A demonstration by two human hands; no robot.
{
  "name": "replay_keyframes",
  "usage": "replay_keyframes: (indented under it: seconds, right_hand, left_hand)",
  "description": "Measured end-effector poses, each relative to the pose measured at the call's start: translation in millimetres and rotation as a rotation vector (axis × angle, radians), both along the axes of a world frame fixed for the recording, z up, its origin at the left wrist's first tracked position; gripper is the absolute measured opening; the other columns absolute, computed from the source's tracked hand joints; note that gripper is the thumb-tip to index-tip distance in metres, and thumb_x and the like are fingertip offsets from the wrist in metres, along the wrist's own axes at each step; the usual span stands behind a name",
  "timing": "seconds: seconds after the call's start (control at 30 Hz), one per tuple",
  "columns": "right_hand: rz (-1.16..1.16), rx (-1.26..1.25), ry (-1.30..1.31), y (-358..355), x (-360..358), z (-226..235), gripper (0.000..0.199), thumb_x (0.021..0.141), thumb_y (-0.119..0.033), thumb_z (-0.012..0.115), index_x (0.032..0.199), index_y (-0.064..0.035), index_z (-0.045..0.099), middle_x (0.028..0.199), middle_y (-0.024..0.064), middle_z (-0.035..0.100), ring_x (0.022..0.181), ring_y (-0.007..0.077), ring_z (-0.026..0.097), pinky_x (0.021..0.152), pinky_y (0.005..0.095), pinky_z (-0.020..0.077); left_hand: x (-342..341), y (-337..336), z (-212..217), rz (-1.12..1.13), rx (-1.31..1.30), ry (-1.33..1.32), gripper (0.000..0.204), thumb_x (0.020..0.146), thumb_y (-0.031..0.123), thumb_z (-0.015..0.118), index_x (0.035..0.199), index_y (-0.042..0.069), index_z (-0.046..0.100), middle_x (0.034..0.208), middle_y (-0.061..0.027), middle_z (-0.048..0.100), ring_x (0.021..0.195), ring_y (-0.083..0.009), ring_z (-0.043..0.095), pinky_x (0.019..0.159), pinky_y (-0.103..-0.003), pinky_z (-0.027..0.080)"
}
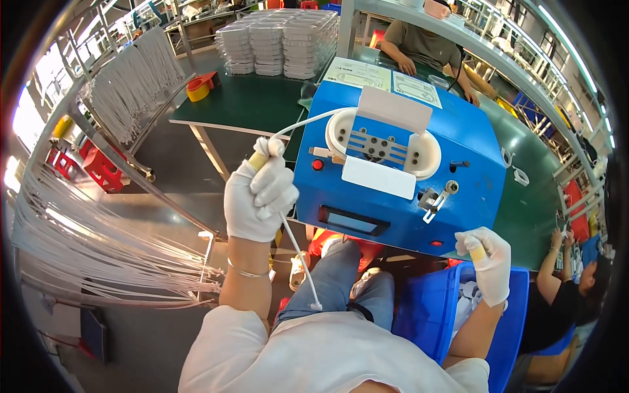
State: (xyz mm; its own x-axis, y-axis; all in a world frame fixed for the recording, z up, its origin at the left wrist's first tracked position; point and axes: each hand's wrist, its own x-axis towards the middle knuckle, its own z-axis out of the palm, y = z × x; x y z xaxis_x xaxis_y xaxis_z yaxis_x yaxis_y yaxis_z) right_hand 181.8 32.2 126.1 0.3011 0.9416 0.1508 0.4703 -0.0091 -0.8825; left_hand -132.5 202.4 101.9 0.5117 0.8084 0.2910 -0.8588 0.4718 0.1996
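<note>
My left hand point(262, 190), in a white glove with a yellow finger cover, is closed round a white cable point(303, 122). From the fist the cable runs up to the winding head point(377, 145) of a blue machine point(400, 203). Its other end hangs below the hand, with a small white connector point(316, 306) over my lap. White flaps point(379, 177) stand at the near and far sides of the winding head. My right hand point(486, 262), gloved likewise, is curled shut beside the machine's front right corner, above a blue bin point(521, 314). Nothing shows between its fingers.
Many white cables hang on racks at the left point(85, 242) and far left point(134, 82). Stacked clear plastic trays point(278, 42) and yellow tape point(196, 90) sit on the green table point(242, 108). One person point(419, 49) sits behind the machine, another point(563, 288) at the right.
</note>
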Motion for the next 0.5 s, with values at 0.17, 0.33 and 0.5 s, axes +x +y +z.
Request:
replay_keyframes:
  seconds: [0.17,0.33,0.5]
  right_hand:
    - [0.065,-0.082,0.030,-0.5,-4.0,-4.7,0.022,0.091,-0.015,0.057,0.091,0.0055,0.065,0.080,0.0092,0.063,0.073,0.0151,0.059,0.072,0.0258,0.0474]
    - [0.344,-0.064,0.290,11.4,-61.9,-46.5,0.042,0.092,-0.030,0.056,0.116,0.0039,0.058,0.096,0.0125,0.066,0.084,0.0191,0.063,0.078,0.0298,0.0496]
    - [0.189,-0.316,0.522,3.9,-57.3,-31.3,0.034,0.092,-0.029,0.057,0.102,0.0027,0.061,0.067,0.0028,0.052,0.048,0.0076,0.044,0.041,0.0216,0.0333]
  left_hand:
    - [26.8,-32.8,-35.1,0.064,0.118,0.265,0.033,0.100,0.030,0.038,0.093,0.003,0.056,0.048,0.0054,0.035,0.035,-0.0055,0.032,0.032,-0.021,0.025]
    - [79.7,-61.4,-22.4,0.171,0.225,0.444,0.033,0.100,0.028,0.039,0.101,-0.001,0.055,0.067,-0.0062,0.056,0.056,-0.0166,0.057,0.055,-0.029,0.050]
    - [102.4,-62.2,-16.5,0.103,0.468,0.772,0.035,0.097,0.030,0.045,0.111,-0.001,0.055,0.101,-0.0157,0.064,0.089,-0.0225,0.064,0.083,-0.035,0.051]
